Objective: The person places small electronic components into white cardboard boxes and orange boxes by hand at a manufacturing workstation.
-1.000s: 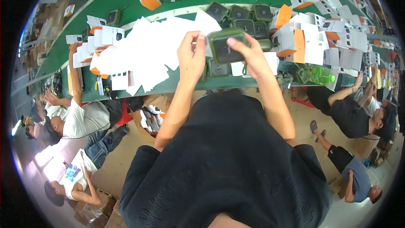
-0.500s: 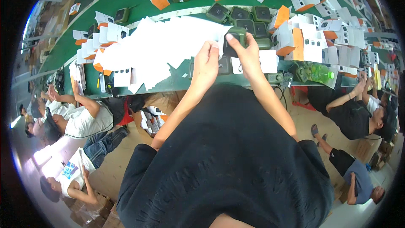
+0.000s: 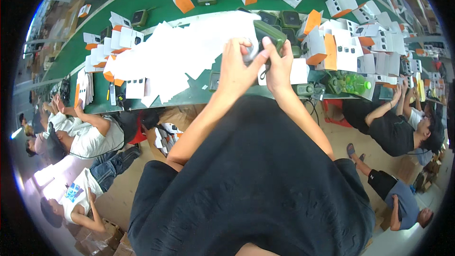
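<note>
My right hand (image 3: 279, 68) grips a small olive-green device (image 3: 271, 36) with a black face, shaped like a portable speaker and held tilted over the bench. A dark strap loop (image 3: 266, 70) hangs below it. Against the device's left side, my left hand (image 3: 237, 68) is closed on a crumpled white piece (image 3: 251, 51), thin like film or paper; its exact kind does not show. The left thumb reaches across to the right thumb. Left of my hands spreads a heap of white sheets (image 3: 161, 61). Similar green devices (image 3: 290, 18) sit just beyond the right hand.
Opened white-and-orange boxes (image 3: 315, 46) crowd the bench's right side; more boxes (image 3: 124, 38) stand left. A green bottle (image 3: 356, 84) lies near the right front edge of the green bench (image 3: 182, 94). Co-workers (image 3: 97, 128) sit on both sides. A carton (image 3: 163, 137) stands below.
The device has tilted and shows more of its green side. My left hand has turned, its thumb swinging right towards the device, and a crumpled white piece now shows in its fingers.
</note>
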The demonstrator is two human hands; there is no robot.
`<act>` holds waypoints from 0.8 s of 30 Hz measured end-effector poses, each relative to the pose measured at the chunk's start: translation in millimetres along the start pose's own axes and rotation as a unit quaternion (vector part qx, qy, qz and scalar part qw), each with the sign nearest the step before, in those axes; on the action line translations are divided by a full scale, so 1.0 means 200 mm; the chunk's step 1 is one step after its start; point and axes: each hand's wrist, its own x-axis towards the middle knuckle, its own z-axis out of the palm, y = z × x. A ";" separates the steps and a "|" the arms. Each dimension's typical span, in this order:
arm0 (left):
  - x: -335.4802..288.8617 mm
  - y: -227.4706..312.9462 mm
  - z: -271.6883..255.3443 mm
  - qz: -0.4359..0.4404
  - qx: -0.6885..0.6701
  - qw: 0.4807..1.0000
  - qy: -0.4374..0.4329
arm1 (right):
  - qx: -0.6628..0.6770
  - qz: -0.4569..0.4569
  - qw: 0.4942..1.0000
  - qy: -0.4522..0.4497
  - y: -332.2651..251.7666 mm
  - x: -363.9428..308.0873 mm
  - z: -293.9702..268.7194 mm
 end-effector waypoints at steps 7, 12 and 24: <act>0.02 0.00 -0.14 -0.085 -0.098 0.985 -0.111 | 0.027 0.082 0.994 -0.064 -0.10 0.06 -0.09; -0.01 -0.04 -0.18 -0.126 -0.313 0.935 -0.109 | 0.095 0.192 0.953 -0.212 -0.17 0.16 -0.19; 0.10 0.02 -0.30 0.065 -0.075 0.995 -0.015 | -0.122 0.192 0.936 -0.269 -0.47 0.11 0.04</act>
